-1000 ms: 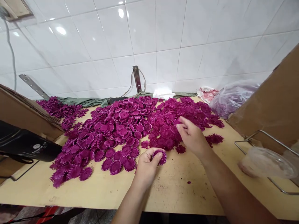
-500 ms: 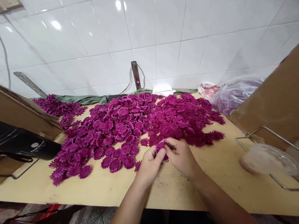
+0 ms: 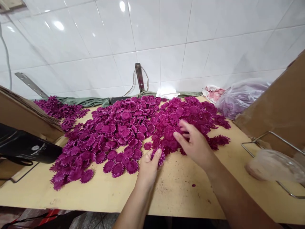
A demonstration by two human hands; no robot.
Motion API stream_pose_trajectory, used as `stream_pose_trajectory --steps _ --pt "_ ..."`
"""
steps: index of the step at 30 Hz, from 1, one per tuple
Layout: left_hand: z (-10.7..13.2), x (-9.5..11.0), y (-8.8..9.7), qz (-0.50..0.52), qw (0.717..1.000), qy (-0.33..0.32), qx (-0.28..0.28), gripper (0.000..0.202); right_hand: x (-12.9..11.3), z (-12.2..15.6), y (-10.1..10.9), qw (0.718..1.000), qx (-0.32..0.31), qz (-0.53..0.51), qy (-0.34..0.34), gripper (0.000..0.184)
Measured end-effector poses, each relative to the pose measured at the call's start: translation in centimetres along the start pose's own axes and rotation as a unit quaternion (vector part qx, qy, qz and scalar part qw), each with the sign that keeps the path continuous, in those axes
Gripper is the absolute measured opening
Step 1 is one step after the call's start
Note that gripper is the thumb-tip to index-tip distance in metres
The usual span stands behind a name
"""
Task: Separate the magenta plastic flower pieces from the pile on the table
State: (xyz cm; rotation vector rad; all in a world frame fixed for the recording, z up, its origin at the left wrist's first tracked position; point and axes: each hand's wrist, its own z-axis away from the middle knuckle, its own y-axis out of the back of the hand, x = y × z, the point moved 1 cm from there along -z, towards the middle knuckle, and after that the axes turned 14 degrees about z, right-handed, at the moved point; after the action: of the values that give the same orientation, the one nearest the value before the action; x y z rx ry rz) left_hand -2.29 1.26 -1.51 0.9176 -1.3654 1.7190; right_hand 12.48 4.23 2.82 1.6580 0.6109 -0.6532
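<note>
My left hand (image 3: 149, 163) pinches a magenta artificial flower (image 3: 161, 158) between thumb and fingers, just above the table's near part. My right hand (image 3: 192, 140) is apart from it, over the near edge of the right-hand pile of flatter magenta flower pieces (image 3: 188, 111). Its thumb and fingers are spread, with nothing seen between them. Left of that lies a big heap of cupped magenta flowers (image 3: 124, 130) with pale-edged petals. A few single ones (image 3: 118, 168) lie at its front, near my left hand.
Narrow-petalled magenta pieces (image 3: 53, 108) lie at the back left. A black cup (image 3: 26, 146) leans in beside a cardboard box (image 3: 23, 111). On the right are another cardboard box (image 3: 274, 98), a wire frame (image 3: 264, 135) and plastic bags (image 3: 243, 97). A tiled wall (image 3: 171, 38) stands behind.
My right hand has let go of the flower and moved up and right to the right-hand pile, fingers opening. My left hand keeps the flower. A small magenta bit now lies on the table.
</note>
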Motion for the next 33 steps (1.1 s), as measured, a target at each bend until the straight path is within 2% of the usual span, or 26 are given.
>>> stream_pose_trajectory --steps 2,4,7,10,13,16,17,20,21,23,27,30,33 --pt "-0.2 -0.3 -0.1 0.007 1.000 0.015 -0.011 0.047 -1.0 1.6 -0.9 0.993 -0.100 -0.039 0.052 0.036" --pt "-0.1 -0.6 0.0 0.011 0.999 0.029 -0.023 0.052 -1.6 2.6 -1.8 0.984 -0.146 -0.052 0.088 0.019" --pt "0.3 -0.5 -0.1 0.008 0.998 0.032 -0.045 0.052 -1.7 2.9 -2.4 0.990 -0.093 -0.050 0.090 0.014" --pt "0.9 0.2 -0.5 -0.002 0.997 0.015 -0.072 0.040 -1.3 2.3 -2.4 0.994 -0.031 -0.069 0.074 0.014" --pt "1.4 1.0 -0.7 -0.019 0.995 -0.014 -0.099 0.031 -0.6 0.9 -2.0 0.996 0.006 -0.074 0.040 0.022" --pt "1.6 1.2 -0.4 -0.042 0.994 -0.020 -0.098 0.026 0.4 -1.0 -1.0 0.996 0.050 -0.068 -0.022 0.029" --pt "1.6 1.2 -0.2 -0.043 0.995 -0.018 -0.088 0.025 0.8 -1.6 -0.6 0.996 0.061 -0.055 -0.035 0.034" --pt "1.2 0.8 0.1 -0.026 0.998 0.007 -0.060 0.029 1.1 -2.2 0.4 0.997 0.068 0.014 -0.046 0.067" --pt "1.0 0.6 0.1 -0.020 0.998 0.020 -0.054 0.033 0.9 -1.9 0.6 0.997 0.067 0.033 -0.038 0.070" --pt "0.6 0.3 -0.1 -0.016 0.998 0.039 -0.046 0.040 0.3 -0.5 0.5 0.999 0.029 0.023 0.002 0.059" --pt "0.1 0.1 -0.3 -0.005 0.999 0.036 -0.035 0.049 -1.3 2.8 -1.3 0.985 -0.139 -0.067 0.073 0.029" --pt "0.2 0.1 -0.1 -0.008 0.998 0.040 -0.045 0.052 -1.8 3.7 -2.4 0.980 -0.156 -0.087 0.091 0.012" --pt "0.6 0.4 -0.1 -0.025 0.997 0.034 -0.059 0.054 -1.8 3.5 -2.8 0.984 -0.128 -0.093 0.086 0.010"
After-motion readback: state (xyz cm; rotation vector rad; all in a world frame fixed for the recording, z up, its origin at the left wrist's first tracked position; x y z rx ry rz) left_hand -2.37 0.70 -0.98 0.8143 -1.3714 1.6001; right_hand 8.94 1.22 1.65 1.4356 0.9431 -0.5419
